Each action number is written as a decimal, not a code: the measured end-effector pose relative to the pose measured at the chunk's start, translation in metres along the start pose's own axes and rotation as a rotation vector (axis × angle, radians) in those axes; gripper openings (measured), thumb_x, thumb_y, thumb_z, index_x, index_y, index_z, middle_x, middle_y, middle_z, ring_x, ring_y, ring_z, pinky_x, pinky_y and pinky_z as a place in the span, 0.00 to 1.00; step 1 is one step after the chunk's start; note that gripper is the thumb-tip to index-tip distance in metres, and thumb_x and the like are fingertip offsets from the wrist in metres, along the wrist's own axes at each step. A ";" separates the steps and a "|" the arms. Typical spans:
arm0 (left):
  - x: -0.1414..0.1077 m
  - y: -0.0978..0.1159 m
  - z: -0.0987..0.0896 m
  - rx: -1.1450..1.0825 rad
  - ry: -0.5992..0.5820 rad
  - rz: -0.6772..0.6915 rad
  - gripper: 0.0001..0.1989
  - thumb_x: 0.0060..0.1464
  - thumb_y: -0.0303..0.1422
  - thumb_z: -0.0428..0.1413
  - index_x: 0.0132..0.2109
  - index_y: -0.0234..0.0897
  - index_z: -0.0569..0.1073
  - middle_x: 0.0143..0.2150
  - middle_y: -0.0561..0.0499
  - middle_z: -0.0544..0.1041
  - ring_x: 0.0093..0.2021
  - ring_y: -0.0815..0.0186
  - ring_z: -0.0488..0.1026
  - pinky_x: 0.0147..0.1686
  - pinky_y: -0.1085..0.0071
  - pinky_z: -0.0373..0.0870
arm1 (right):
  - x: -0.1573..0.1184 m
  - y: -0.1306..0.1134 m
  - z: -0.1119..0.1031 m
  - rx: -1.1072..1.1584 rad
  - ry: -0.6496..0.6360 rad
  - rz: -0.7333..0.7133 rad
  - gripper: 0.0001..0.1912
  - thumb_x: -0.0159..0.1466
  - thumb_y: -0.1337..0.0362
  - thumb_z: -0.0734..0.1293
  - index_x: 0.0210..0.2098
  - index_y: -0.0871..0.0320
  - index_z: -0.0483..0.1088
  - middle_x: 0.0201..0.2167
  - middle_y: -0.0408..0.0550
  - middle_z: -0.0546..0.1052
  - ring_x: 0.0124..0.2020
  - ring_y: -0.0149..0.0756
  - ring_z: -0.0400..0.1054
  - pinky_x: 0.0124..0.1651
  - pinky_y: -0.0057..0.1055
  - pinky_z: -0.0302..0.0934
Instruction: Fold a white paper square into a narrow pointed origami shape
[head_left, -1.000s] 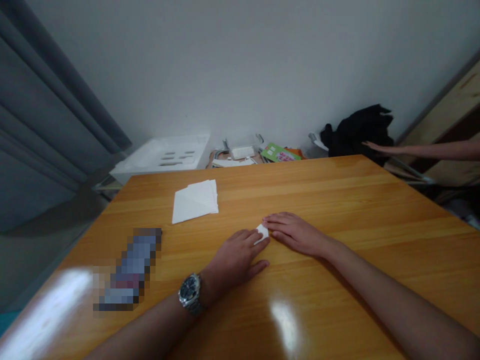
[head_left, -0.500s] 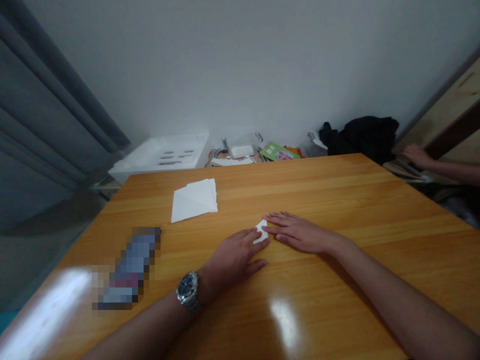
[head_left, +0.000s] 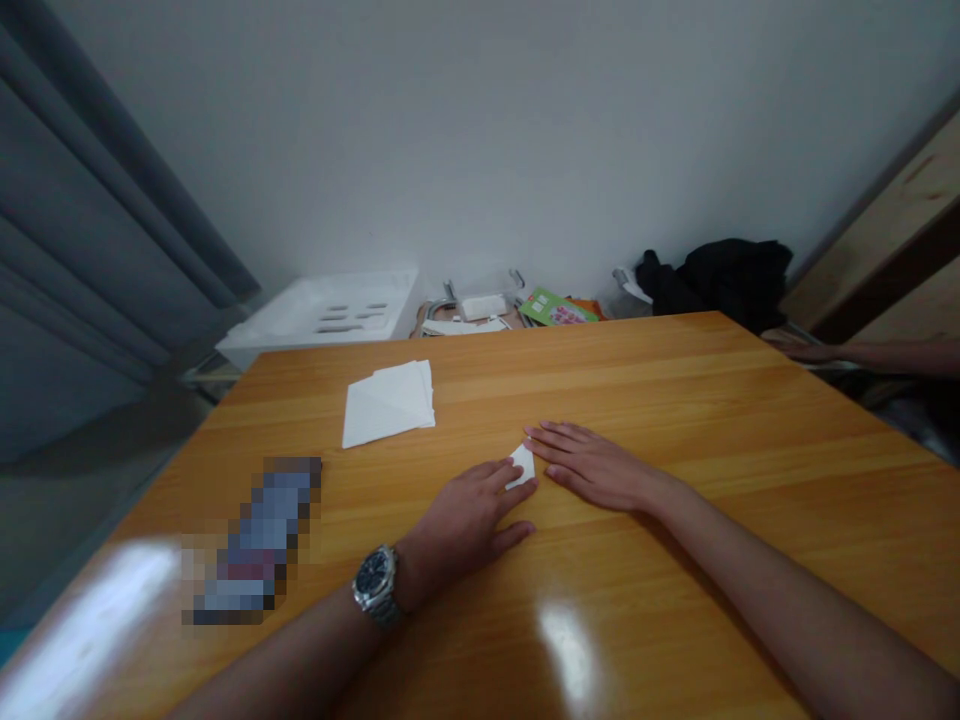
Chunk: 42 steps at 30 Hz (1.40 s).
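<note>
A small folded piece of white paper (head_left: 524,464) lies flat on the wooden table (head_left: 637,380). My left hand (head_left: 469,515), with a metal watch on its wrist, rests on the paper's left and lower edges with its fingers apart. On the paper's upper right side, my right hand (head_left: 592,465) lies flat, palm down, fingertips touching the paper's edge. Farther back and to the left is a stack of white paper sheets (head_left: 388,402).
A blurred-out dark flat object (head_left: 262,540) lies at the table's left. Beyond the far edge are a white foam tray (head_left: 322,310), a green booklet (head_left: 555,308) and black cloth (head_left: 720,280). Another person's arm (head_left: 892,355) shows at the right.
My right hand's finger has drawn back off the middle of the small paper to its edge. My left hand is nearly still. The other person's hand at the right has moved lower and left.
</note>
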<state>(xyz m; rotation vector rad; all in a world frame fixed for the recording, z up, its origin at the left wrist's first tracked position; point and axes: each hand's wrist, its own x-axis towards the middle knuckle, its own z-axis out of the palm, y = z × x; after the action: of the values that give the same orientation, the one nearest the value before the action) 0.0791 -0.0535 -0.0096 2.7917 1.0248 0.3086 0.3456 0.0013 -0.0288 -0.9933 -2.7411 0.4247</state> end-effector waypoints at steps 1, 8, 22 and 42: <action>0.000 0.000 0.000 -0.002 0.002 0.001 0.25 0.65 0.45 0.53 0.64 0.40 0.67 0.63 0.43 0.70 0.65 0.52 0.65 0.63 0.56 0.65 | 0.001 0.000 0.001 -0.008 0.006 0.004 0.27 0.76 0.53 0.51 0.72 0.48 0.51 0.72 0.44 0.55 0.73 0.38 0.45 0.73 0.47 0.42; 0.000 0.000 -0.002 0.006 -0.001 0.004 0.24 0.65 0.45 0.53 0.64 0.40 0.67 0.62 0.43 0.71 0.64 0.52 0.66 0.62 0.56 0.65 | 0.006 -0.004 0.003 -0.060 0.064 0.109 0.28 0.76 0.54 0.49 0.72 0.53 0.52 0.71 0.47 0.57 0.71 0.41 0.50 0.71 0.47 0.48; 0.000 -0.009 0.001 0.064 0.063 -0.098 0.22 0.66 0.46 0.51 0.60 0.39 0.70 0.66 0.45 0.68 0.67 0.53 0.62 0.69 0.51 0.52 | 0.006 -0.004 0.005 -0.112 0.101 0.093 0.30 0.74 0.50 0.53 0.72 0.55 0.52 0.71 0.52 0.58 0.70 0.45 0.53 0.70 0.48 0.51; 0.001 0.003 -0.001 0.182 0.031 -0.133 0.28 0.64 0.44 0.54 0.65 0.31 0.65 0.64 0.38 0.69 0.62 0.50 0.67 0.64 0.55 0.62 | 0.006 -0.015 0.008 -0.043 0.008 -0.014 0.29 0.74 0.50 0.56 0.72 0.48 0.51 0.73 0.48 0.51 0.73 0.44 0.44 0.73 0.49 0.42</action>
<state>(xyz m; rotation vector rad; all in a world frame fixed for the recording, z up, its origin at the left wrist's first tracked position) 0.0818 -0.0549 -0.0080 2.8657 1.3005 0.2544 0.3303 -0.0076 -0.0305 -0.9839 -2.7593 0.3597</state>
